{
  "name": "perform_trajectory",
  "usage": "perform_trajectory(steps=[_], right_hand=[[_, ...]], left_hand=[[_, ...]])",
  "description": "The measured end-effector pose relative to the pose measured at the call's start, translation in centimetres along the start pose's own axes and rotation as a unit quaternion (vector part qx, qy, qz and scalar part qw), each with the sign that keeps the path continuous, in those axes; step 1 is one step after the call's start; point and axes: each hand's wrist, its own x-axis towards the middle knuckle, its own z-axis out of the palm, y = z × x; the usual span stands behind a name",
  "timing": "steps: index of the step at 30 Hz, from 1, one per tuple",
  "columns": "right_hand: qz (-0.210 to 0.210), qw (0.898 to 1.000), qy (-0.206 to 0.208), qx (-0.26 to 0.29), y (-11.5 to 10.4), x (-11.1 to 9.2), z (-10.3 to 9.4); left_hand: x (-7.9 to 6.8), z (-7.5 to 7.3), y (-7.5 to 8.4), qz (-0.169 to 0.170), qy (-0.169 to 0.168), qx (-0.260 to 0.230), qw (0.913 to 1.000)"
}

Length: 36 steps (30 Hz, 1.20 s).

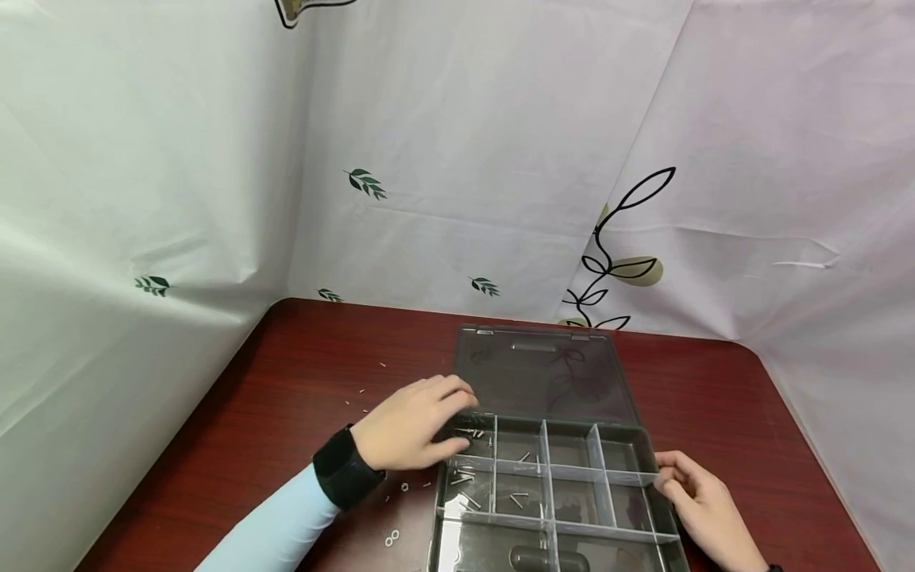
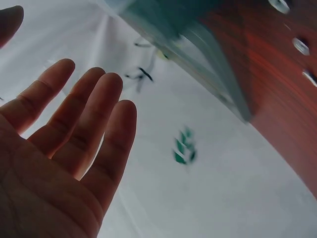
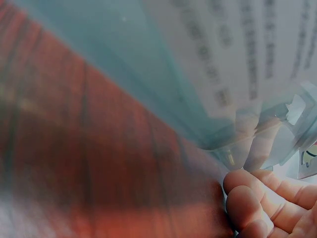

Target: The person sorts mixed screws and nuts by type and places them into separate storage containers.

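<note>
A grey see-through compartment box (image 1: 579,528) lies with its lid (image 1: 543,373) folded back, away from me. Small metal screws (image 1: 465,477) are scattered in several of its left and middle compartments. My left hand (image 1: 411,425) hovers over the box's back left corner. In the left wrist view that hand (image 2: 74,144) has its fingers loosely extended and its palm bare. At the box's right wall, my right hand (image 1: 704,500) has curled fingers holding the edge. The right wrist view shows its fingertips (image 3: 242,198) against the clear plastic, with a printed white label (image 3: 237,54) above.
Left of the box, nuts (image 1: 391,538) and tiny screws (image 1: 362,391) lie loose on the dark red table (image 1: 286,397). White patterned cloth (image 1: 457,159) hangs around the table's back and sides.
</note>
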Motion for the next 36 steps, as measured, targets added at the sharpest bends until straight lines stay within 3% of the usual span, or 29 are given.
perform_trajectory(steps=[8, 13, 17, 25, 36], right_hand=[[0.001, 1.000, 0.001, 0.002, 0.0, 0.0, 0.1], [-0.022, 1.000, 0.010, 0.007, 0.2, -0.1, 0.0], [-0.027, 1.000, 0.010, 0.007, 0.3, 0.0, -0.1], [-0.026, 1.000, 0.003, 0.009, 0.4, 0.0, 0.0], [-0.022, 1.000, 0.001, 0.010, 0.3, -0.1, -0.1]], left_hand=[[-2.2, 0.4, -4.5, -0.084, -0.007, 0.032, 0.9959], [-4.2, 0.7, -7.2, -0.154, -0.035, 0.051, 0.9861], [-5.1, 1.2, -9.0, -0.191, -0.035, 0.050, 0.9796], [-5.9, 3.0, -12.0, -0.200, -0.016, 0.062, 0.9776], [-5.7, 3.5, -12.9, -0.211, -0.033, 0.080, 0.9736]])
